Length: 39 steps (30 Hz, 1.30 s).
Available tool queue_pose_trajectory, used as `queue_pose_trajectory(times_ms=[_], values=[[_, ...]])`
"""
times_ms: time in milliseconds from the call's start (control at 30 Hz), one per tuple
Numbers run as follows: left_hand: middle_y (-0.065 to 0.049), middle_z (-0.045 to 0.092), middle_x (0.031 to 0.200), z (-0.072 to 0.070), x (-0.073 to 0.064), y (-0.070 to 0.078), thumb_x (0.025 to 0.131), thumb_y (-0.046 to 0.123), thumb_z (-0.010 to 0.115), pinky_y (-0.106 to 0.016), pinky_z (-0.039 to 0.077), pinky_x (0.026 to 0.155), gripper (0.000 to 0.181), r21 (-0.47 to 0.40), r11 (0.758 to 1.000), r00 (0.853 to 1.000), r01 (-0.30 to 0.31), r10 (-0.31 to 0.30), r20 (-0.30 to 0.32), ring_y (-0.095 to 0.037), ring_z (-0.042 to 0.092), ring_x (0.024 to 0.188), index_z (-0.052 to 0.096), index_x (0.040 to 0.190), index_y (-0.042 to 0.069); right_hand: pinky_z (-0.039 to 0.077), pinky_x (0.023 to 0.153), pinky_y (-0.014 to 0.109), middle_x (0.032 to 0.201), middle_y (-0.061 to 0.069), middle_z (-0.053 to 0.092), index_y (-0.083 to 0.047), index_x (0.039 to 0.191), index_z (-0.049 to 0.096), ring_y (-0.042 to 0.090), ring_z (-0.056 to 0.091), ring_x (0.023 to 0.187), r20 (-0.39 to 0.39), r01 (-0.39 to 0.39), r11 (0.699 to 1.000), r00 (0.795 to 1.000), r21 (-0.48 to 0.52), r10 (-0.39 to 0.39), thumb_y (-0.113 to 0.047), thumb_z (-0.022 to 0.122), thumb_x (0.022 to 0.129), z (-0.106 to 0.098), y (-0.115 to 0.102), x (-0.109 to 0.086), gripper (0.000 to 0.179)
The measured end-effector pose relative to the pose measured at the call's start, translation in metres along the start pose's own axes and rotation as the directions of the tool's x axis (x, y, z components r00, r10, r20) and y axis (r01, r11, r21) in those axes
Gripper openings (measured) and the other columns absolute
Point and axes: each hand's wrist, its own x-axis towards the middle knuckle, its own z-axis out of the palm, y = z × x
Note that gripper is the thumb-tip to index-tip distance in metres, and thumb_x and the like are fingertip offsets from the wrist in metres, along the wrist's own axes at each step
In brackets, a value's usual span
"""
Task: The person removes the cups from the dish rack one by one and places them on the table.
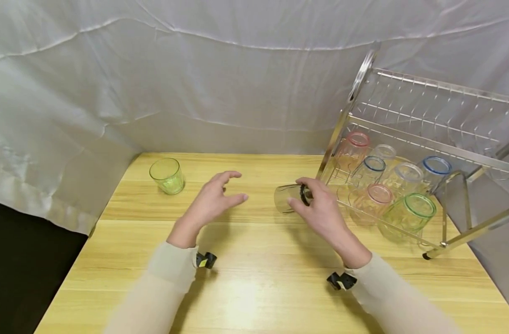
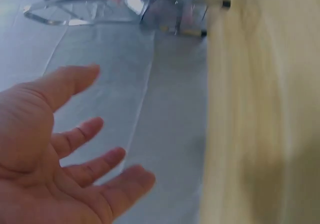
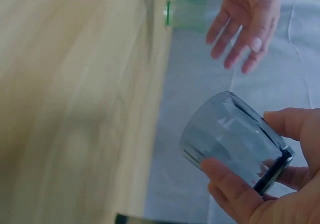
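Note:
In the head view my right hand (image 1: 321, 206) holds a grey glass (image 1: 284, 198) above the table, tipped on its side with the dark base toward the palm. The right wrist view shows thumb and fingers gripping the grey glass (image 3: 232, 139) near its base. My left hand (image 1: 213, 197) hovers to the left of it, fingers spread and loosely bent, with nothing in them; the left wrist view shows the same bare palm (image 2: 65, 154). A green glass (image 1: 168, 176) stands upright on the table beyond the left hand.
At the right stands a metal dish rack (image 1: 340, 125). Its lower shelf carries several upside-down glasses with coloured bases, among them a pink one (image 1: 356, 150), a blue one (image 1: 369, 170) and a green one (image 1: 410, 215). A grey curtain (image 1: 238, 93) hangs behind the wooden table (image 1: 254, 260).

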Motion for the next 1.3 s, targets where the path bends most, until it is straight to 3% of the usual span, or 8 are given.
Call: queue_pose_trajectory(times_ms=[167, 267, 367, 500, 733, 867, 1133, 1300], values=[[-0.005, 0.044, 0.163, 0.026, -0.001, -0.001, 0.093, 0.041, 0.082, -0.052, 0.045, 0.120, 0.076, -0.194, 0.981, 0.999, -0.004, 0.014, 0.047, -0.041, 0.047, 0.147, 0.046, 0.156, 0.021, 0.057, 0.084, 0.050, 0.133, 0.020, 0.063, -0.013, 0.146, 0.059, 0.035, 0.064, 0.102, 0.023, -0.043, 0.995, 0.999, 0.090, 0.041, -0.034, 0.077, 0.096, 0.018, -0.005, 0.004, 0.057], [-0.004, 0.042, 0.164, 0.037, -0.002, -0.003, 0.090, 0.044, 0.085, -0.053, 0.046, 0.119, 0.082, -0.272, 0.962, 0.997, 0.015, 0.005, 0.071, -0.041, 0.045, 0.149, 0.042, 0.157, 0.026, 0.061, 0.074, 0.044, 0.125, 0.019, 0.065, -0.014, 0.145, 0.059, 0.032, 0.071, 0.087, 0.066, -0.087, 0.973, 0.995, 0.216, 0.075, -0.031, 0.077, 0.097, 0.026, -0.008, 0.006, 0.054], [-0.003, 0.040, 0.166, 0.044, -0.004, -0.005, 0.087, 0.045, 0.086, -0.055, 0.047, 0.117, 0.085, -0.320, 0.947, 0.996, 0.029, 0.000, 0.090, -0.038, 0.044, 0.150, 0.040, 0.158, 0.032, 0.067, 0.077, 0.044, 0.127, 0.021, 0.063, -0.013, 0.146, 0.058, 0.034, 0.077, 0.087, 0.149, -0.165, 0.901, 0.982, 0.400, 0.114, -0.026, 0.075, 0.099, 0.032, -0.009, 0.007, 0.052], [-0.001, 0.036, 0.167, 0.051, -0.005, -0.007, 0.088, 0.041, 0.087, -0.056, 0.050, 0.114, 0.084, -0.385, 0.922, 0.994, 0.026, 0.019, 0.112, -0.036, 0.044, 0.150, 0.040, 0.156, 0.034, 0.067, 0.085, 0.042, 0.136, 0.022, 0.056, -0.010, 0.148, 0.055, 0.038, 0.074, 0.105, 0.232, -0.251, 0.789, 0.962, 0.560, 0.141, -0.020, 0.073, 0.101, 0.037, -0.011, 0.008, 0.051], [0.000, 0.039, 0.162, 0.058, -0.005, -0.006, 0.091, 0.025, 0.086, -0.043, 0.057, 0.107, 0.075, -0.509, 0.861, 0.990, 0.009, 0.063, 0.124, -0.031, 0.051, 0.145, 0.044, 0.153, 0.031, 0.066, 0.088, 0.041, 0.142, 0.022, 0.052, -0.008, 0.149, 0.053, 0.037, 0.069, 0.112, 0.288, -0.310, 0.720, 0.944, 0.621, 0.158, -0.019, 0.072, 0.102, 0.043, -0.012, 0.009, 0.052], [0.001, 0.041, 0.160, 0.060, -0.006, -0.004, 0.091, 0.020, 0.085, -0.039, 0.059, 0.105, 0.075, -0.542, 0.841, 0.989, -0.001, 0.081, 0.124, -0.031, 0.055, 0.141, 0.044, 0.153, 0.028, 0.066, 0.089, 0.041, 0.141, 0.023, 0.049, -0.006, 0.150, 0.051, 0.040, 0.067, 0.115, 0.309, -0.326, 0.675, 0.939, 0.662, 0.150, -0.017, 0.068, 0.103, 0.044, -0.012, 0.009, 0.051], [-0.003, 0.045, 0.159, 0.061, -0.006, -0.006, 0.091, 0.021, 0.085, -0.039, 0.060, 0.101, 0.072, -0.527, 0.850, 0.993, -0.006, 0.069, 0.100, -0.030, 0.058, 0.136, 0.047, 0.152, 0.029, 0.065, 0.091, 0.042, 0.133, 0.019, 0.048, -0.005, 0.152, 0.047, 0.027, 0.067, 0.109, 0.362, -0.370, 0.558, 0.923, 0.743, 0.131, -0.015, 0.064, 0.105, 0.046, -0.012, 0.009, 0.050], [-0.003, 0.047, 0.157, 0.062, -0.006, -0.007, 0.091, 0.022, 0.085, -0.040, 0.060, 0.101, 0.072, -0.525, 0.851, 0.996, 0.005, 0.044, 0.080, -0.035, 0.057, 0.138, 0.047, 0.152, 0.027, 0.065, 0.092, 0.042, 0.135, 0.019, 0.047, -0.006, 0.155, 0.045, 0.025, 0.067, 0.109, 0.387, -0.392, 0.534, 0.913, 0.749, 0.128, -0.013, 0.061, 0.107, 0.046, -0.010, 0.012, 0.051]])
